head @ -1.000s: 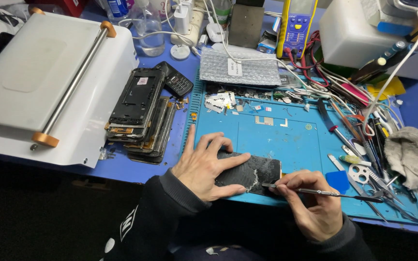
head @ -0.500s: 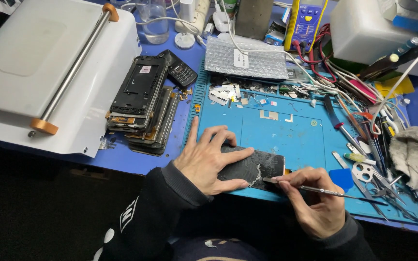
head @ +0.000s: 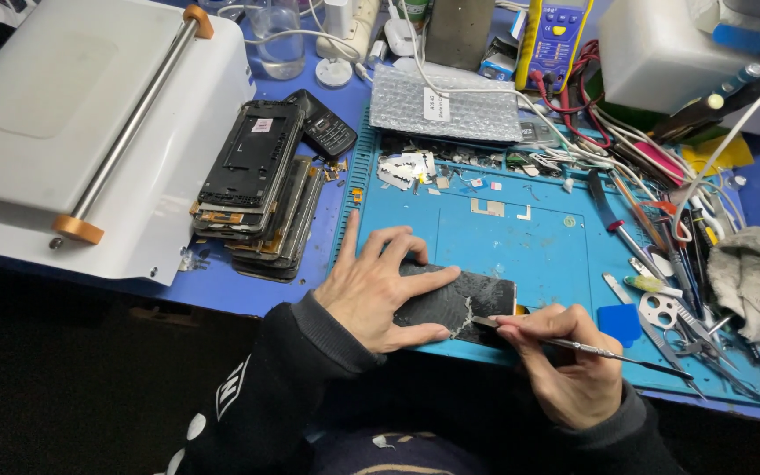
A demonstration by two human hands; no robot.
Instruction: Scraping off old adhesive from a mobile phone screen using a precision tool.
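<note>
A dark phone with a cracked screen (head: 472, 299) lies at the near edge of a blue work mat (head: 521, 237). My left hand (head: 380, 286) presses flat on its left part, fingers spread over it. My right hand (head: 565, 361) grips a thin metal tool (head: 573, 346) like a pen. The tool's tip rests at the phone's lower edge, where the glass is whitened and splintered.
A stack of stripped phone frames (head: 257, 185) and a small keypad phone (head: 327, 123) lie left of the mat. A white machine with a metal roller (head: 90, 114) fills the far left. Screwdrivers, tweezers, scissors (head: 661, 312), a grey rag (head: 754, 277), cables and a yellow multimeter (head: 551, 40) crowd the right and back.
Both hands stay on the phone and tool almost unchanged. The view has shifted slightly, bringing the mat and hands a little higher and closer.
</note>
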